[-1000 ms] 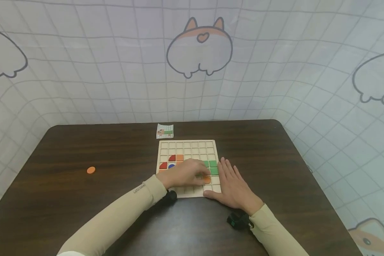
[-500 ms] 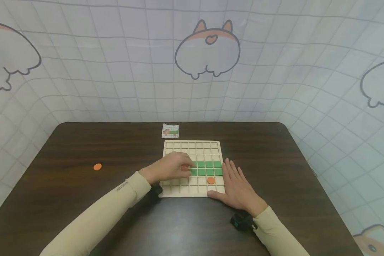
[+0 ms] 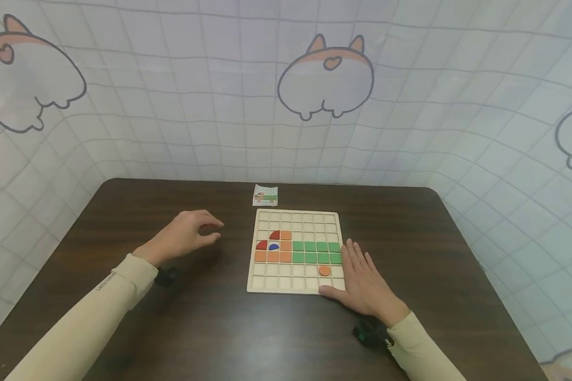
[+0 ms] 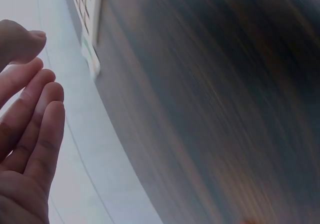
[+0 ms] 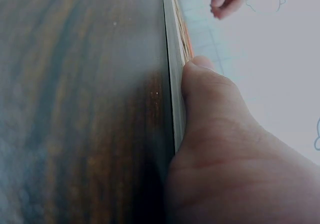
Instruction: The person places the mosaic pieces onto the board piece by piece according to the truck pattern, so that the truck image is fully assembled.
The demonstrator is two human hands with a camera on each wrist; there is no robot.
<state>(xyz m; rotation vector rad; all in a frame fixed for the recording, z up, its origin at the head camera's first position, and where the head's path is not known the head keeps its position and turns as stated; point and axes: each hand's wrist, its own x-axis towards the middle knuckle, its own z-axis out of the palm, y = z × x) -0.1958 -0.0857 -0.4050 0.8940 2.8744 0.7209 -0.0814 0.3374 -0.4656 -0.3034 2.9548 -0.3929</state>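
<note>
A pale wooden grid board lies on the dark table. Set in it are orange squares, red quarter-round pieces, a blue half-round piece and two rows of green squares. One orange disc sits in a lower right cell. Flat along the board's right edge rests my right hand, thumb on the near corner. My left hand is over the table left of the board, its fingers loosely bent with nothing between them. A sliver of orange shows at the left wrist view's bottom edge.
A small printed card with a coloured grid picture lies behind the board. The dark table ends at a white gridded curtain with cartoon prints at the back and sides.
My left hand has left the board and moved left over the bare table, uncovering the coloured pieces. The loose orange disc seen there earlier is now hidden in the head view. My right hand stays put.
</note>
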